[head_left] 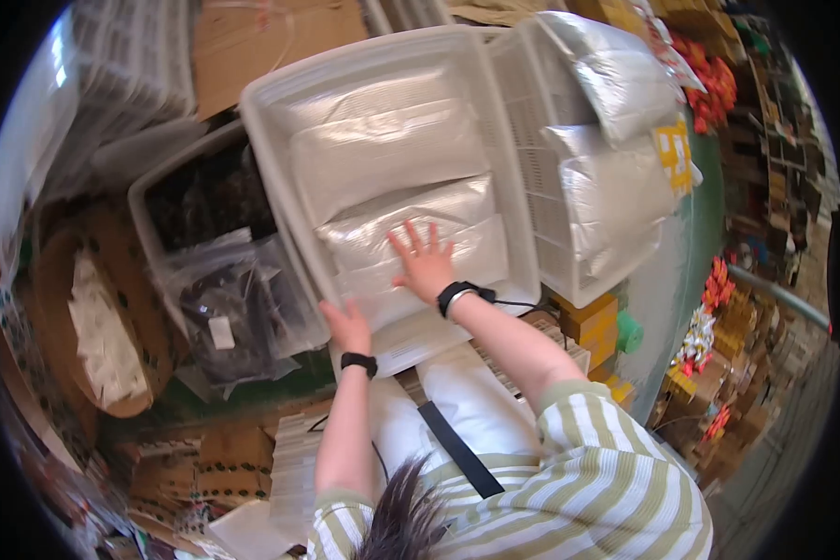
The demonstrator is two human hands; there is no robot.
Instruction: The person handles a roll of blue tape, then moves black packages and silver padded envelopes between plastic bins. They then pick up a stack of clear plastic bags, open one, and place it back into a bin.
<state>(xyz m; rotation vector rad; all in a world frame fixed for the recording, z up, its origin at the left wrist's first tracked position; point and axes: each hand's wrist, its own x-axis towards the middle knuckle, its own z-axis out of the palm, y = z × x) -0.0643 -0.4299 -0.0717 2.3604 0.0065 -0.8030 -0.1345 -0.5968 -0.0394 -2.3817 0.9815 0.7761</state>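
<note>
My right hand (pixel 427 268) is spread flat, fingers apart, on a silver foil-like bag (pixel 373 238) inside a white plastic crate (pixel 525 224). At the crate's near left corner, my left hand (pixel 347 328) grips the rim, its fingers and thumb on either side of the edge. A second silver bag (pixel 392 140) lies in the far half of the same crate. Both wrists wear black bands.
To the right, another white crate (pixel 537 177) carries silver bags (pixel 616 191). On the left stands a crate with dark contents (pixel 210 191) and a clear bag of dark material (pixel 224 317). Cardboard (pixel 271 47) lies behind; yellow boxes (pixel 593 322) sit at near right.
</note>
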